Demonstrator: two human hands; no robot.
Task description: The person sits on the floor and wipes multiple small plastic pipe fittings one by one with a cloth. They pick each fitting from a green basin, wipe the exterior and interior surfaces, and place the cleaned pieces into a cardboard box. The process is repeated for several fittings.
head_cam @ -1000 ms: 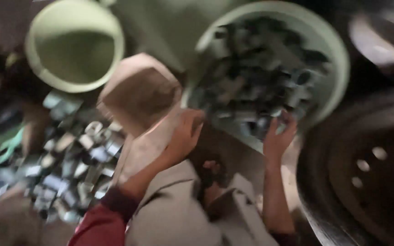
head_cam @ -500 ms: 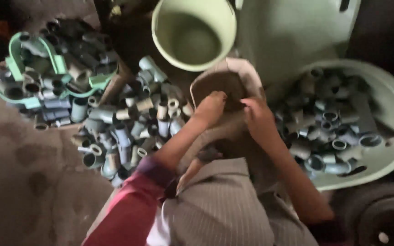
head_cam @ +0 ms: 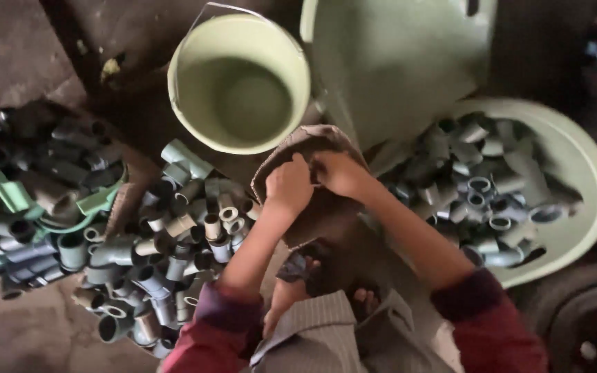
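Observation:
Both my hands hold a brown paper bag [head_cam: 298, 148] in front of me, at its open mouth. My left hand [head_cam: 286, 186] grips the bag's near left rim; my right hand [head_cam: 338, 173] grips the rim beside it, fingers partly inside. An empty pale green bucket [head_cam: 240, 83] stands just beyond the bag. A heap of grey pipe fittings [head_cam: 174, 242] lies on the floor to the left. A pale green basin [head_cam: 582, 173] full of similar fittings sits to the right.
A broken green basket [head_cam: 8, 200] with dark fittings lies at far left. A pale green plastic sheet or lid [head_cam: 395, 62] leans behind the basin. A dark wheel [head_cam: 582, 324] is at bottom right. My feet and grey striped clothing fill the bottom centre.
My right hand left the basin of fittings and came to the bag; both hands now hold its mouth. The view swung left, bringing the bucket and floor heap into sight.

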